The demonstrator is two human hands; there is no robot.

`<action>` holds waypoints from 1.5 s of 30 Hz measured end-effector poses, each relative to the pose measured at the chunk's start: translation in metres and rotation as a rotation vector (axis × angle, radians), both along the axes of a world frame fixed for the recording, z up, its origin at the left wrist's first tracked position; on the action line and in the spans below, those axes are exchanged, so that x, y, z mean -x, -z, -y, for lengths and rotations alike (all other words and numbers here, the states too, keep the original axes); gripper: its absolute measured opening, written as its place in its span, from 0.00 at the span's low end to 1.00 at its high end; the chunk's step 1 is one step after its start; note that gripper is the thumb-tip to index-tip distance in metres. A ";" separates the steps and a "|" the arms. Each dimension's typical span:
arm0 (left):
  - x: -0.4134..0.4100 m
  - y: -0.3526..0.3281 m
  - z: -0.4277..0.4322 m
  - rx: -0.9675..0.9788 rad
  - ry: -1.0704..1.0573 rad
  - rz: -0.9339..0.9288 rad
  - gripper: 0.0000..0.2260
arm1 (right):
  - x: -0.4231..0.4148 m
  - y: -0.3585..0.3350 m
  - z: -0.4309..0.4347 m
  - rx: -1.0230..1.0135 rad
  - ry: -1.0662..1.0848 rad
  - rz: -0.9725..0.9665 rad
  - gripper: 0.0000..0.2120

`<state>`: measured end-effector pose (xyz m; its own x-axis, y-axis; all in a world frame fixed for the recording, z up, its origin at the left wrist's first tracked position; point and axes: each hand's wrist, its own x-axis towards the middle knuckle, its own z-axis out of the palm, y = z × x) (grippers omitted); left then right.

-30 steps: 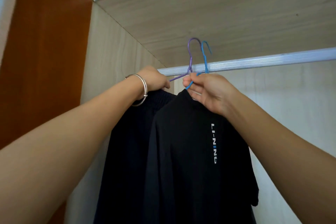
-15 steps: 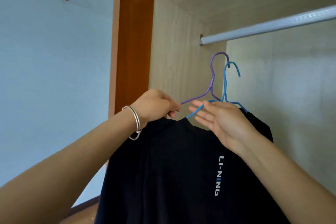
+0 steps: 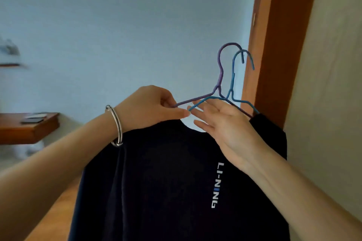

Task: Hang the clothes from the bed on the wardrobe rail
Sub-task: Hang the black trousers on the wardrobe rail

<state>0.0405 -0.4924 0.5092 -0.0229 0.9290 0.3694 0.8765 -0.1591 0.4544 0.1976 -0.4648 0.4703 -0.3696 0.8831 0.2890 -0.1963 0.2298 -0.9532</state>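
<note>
Two wire hangers, a purple hanger and a blue hanger, stand up from the neck of a black shirt that we hold in the air beside the brown door frame. Our left hand pinches the purple hanger's arm at the collar, a silver bangle on that wrist. Our right hand lies with fingers spread loose under the blue wire. White letters down the chest read "LI-NING".
</note>
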 end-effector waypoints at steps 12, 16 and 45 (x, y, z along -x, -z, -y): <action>0.191 0.029 -0.073 -0.120 -0.397 -0.230 0.06 | 0.193 0.017 -0.127 -0.082 -0.332 0.246 0.18; 0.259 0.029 -0.107 -0.055 -0.491 -0.063 0.08 | 0.232 0.007 -0.193 -0.208 -0.241 0.270 0.10; 0.549 0.093 -0.234 -0.223 -1.155 0.547 0.06 | 0.698 0.070 -0.532 -0.864 -0.711 0.504 0.12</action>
